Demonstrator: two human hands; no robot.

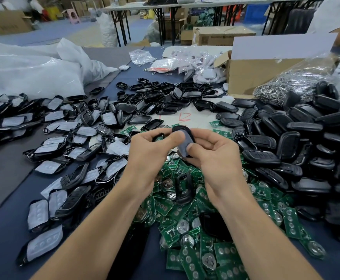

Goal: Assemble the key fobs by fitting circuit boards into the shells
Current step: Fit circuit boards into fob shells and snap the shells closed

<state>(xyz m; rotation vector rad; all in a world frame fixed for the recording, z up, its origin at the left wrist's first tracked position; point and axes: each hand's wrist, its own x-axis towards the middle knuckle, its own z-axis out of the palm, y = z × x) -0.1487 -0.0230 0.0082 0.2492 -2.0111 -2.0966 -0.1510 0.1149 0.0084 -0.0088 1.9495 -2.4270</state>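
My left hand [149, 150] and my right hand [211, 154] meet above the table, both gripping one black key fob shell [184, 138] with a grey rubber pad facing me. Both thumbs press on the pad. My left fingers also curl around a second black shell piece [158, 136], mostly hidden. Under my hands lies a heap of green circuit boards [187, 215] with round coin-cell holders. Two loose black shells [182, 188] rest on that heap.
Black shell halves with grey pads [50, 154] spread across the left. Closed black fobs [298, 142] pile up on the right. Empty black shells [155, 102] lie behind. A cardboard box [252, 75], a bag of key rings [290, 85] and white plastic bags [29, 69] stand farther back.
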